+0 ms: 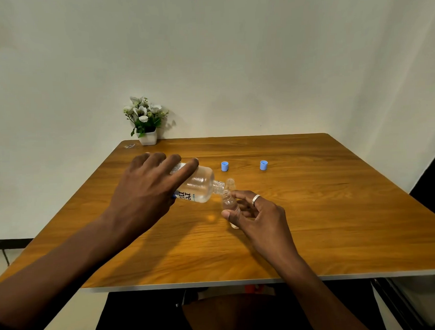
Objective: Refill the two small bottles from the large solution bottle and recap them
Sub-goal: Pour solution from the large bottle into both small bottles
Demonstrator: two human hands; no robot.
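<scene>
**Mid-Pour, Neck to Mouth**

Grips the large solution bottle [197, 184] in the left hand [147, 190], fingers curled over the body. Holds it tipped nearly level, neck aimed toward 3 o'clock. Pinches a small bottle [230, 205] between thumb and fingers of the right hand [258, 213], tilted above the table [338, 222], mouth just beside the big neck. Looks, by judgement, like one refill under way.

Could spill past so narrow an opening with any drift of either hand or too steep a tip. Could also slip out of so light a pinch.

Counts:
- one large bottle
- one small bottle in hand
- a second clear neck [230, 183] just behind at 12 o'clock, probably the other small one
- two blue caps [224, 166] at 12 to 1 o'clock, both off, well apart
- one potted plant [147, 133] at 11 o'clock
</scene>
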